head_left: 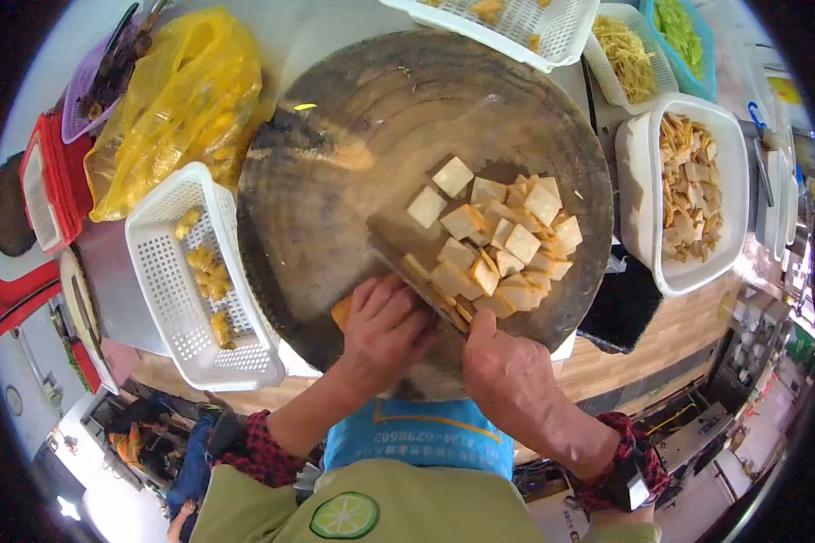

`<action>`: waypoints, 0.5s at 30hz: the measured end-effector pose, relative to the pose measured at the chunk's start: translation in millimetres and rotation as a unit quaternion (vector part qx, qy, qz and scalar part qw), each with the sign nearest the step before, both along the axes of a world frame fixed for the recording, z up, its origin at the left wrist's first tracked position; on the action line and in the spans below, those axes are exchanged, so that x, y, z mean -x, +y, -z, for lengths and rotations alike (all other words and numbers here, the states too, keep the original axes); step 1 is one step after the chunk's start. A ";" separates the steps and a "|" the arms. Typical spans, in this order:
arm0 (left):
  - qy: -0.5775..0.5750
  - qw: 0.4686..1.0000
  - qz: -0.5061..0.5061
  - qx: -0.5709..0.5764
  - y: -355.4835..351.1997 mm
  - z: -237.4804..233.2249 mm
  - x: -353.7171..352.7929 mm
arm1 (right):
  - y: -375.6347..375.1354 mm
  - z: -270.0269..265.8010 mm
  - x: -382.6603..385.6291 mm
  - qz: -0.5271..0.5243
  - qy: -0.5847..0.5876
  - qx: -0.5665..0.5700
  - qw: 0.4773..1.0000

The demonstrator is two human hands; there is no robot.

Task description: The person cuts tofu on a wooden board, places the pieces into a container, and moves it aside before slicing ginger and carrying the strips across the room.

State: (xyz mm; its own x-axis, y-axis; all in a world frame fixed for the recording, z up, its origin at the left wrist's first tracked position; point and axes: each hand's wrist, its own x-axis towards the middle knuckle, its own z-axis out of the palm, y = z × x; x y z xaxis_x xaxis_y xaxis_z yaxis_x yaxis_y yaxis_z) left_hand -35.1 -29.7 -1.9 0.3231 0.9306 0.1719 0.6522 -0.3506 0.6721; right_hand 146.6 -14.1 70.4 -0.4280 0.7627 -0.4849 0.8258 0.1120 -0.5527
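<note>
On a large round wooden board (335, 217), my right hand (507, 362) is wrapped round the handle of a cleaver (417, 276), whose blade slants up and to the left. My left hand (385, 326) lies against the blade's left side, fingers bent over an orange-brown block (341, 312) that shows only at its left end. To the right of the blade is a heap of thin square pale slices with brown edges (516, 240). Two pale squares (426, 207) lie at the heap's upper left.
Left of the board are a white basket with ginger pieces (154, 271) and a yellow plastic bag (190, 100). A white tub of cut slices (638, 181) stands at the right. Baskets of yellow shreds (627, 59) and green pieces (679, 36) sit behind it.
</note>
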 end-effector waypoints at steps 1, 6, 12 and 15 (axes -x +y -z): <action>0.002 1.000 0.000 -0.002 0.3 0.5 -0.6 | 3.0 1.2 1.9 0.014 -0.023 -0.004 1.000; -0.012 1.000 -0.014 -0.024 -5.4 6.1 -0.9 | -8.0 -16.3 -13.1 0.068 -0.051 0.018 0.996; -0.019 1.000 -0.004 -0.011 -4.4 2.9 3.7 | -16.5 -25.0 -13.2 0.006 -0.046 0.056 0.997; -0.019 1.000 -0.008 -0.023 -1.8 3.1 1.3 | -7.7 -6.1 3.3 0.004 -0.022 0.020 1.000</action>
State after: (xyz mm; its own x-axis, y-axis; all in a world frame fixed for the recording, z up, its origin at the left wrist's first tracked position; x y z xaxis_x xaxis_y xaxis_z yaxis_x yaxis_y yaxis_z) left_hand -36.3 -31.6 -5.0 0.3003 0.9266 0.2263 0.6328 -0.3711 0.6796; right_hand 143.3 -21.8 76.5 -0.3995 0.7451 -0.5341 0.8506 0.0840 -0.5191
